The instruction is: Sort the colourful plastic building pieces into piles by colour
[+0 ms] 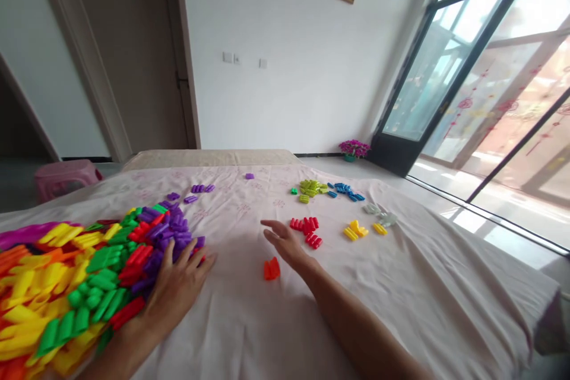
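The purple blocks sit at the edge of the big pile on the worktop, right by the left hand, its fingers spread wide. The right hand is half open with nothing in it. Blocks look light, stiff and smooth; pinch their sides.
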`<state>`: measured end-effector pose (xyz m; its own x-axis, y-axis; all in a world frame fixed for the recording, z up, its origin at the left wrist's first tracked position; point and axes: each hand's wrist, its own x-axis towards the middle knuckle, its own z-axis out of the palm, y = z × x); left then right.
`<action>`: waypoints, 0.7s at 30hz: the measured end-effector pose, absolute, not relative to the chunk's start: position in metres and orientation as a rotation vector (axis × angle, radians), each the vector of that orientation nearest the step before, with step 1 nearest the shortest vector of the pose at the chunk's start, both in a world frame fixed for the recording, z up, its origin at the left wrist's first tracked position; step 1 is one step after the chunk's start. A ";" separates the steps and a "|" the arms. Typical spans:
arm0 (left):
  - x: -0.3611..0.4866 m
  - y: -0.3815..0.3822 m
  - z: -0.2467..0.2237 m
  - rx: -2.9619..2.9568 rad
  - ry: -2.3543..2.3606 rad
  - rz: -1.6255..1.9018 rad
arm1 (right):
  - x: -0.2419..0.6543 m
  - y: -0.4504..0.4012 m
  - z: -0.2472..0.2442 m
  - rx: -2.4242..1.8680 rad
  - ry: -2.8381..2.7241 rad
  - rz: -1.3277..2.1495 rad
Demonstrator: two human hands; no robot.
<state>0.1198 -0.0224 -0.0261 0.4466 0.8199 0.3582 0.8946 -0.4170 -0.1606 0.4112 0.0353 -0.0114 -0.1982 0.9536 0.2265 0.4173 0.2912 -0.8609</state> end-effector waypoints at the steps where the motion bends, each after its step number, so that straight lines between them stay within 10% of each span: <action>1: 0.113 -0.020 -0.026 -2.348 -1.482 -0.313 | 0.421 0.038 -0.007 -1.303 -1.721 0.723; 7: 0.111 -0.022 -0.024 -2.157 -1.679 -0.251 | 0.505 0.053 0.000 -1.861 -1.719 0.224; 21: 0.241 -0.039 -0.018 -2.832 -1.561 -0.919 | 0.533 0.071 -0.030 -1.577 -1.179 0.661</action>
<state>0.2408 -0.0389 -0.0185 0.4264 0.8326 0.3535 0.7132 -0.5499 0.4348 0.5331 0.0709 -0.0303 0.3713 0.9183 0.1377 0.3621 -0.0066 -0.9321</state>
